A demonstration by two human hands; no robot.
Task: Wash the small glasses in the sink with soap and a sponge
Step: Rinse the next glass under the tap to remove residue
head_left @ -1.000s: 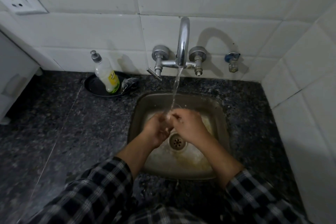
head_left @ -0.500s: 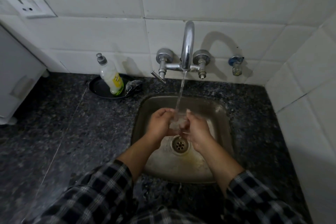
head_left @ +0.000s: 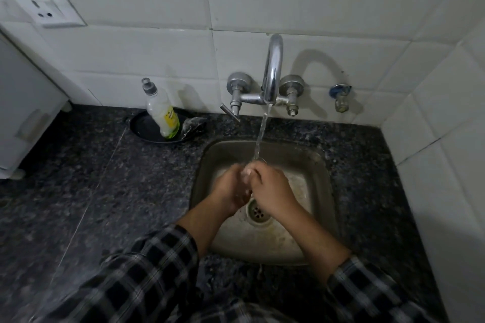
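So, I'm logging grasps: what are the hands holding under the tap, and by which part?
The left hand and right hand wrap around what seems a small glass under the water. They cover it, so the gripped part cannot be told.

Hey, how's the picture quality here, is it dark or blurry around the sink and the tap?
Head view: dim overall; the tap casts a hard shadow to its right on the tiles; the wide lens bows the tile lines; the left hand, right hand and small glass between them are smeared.
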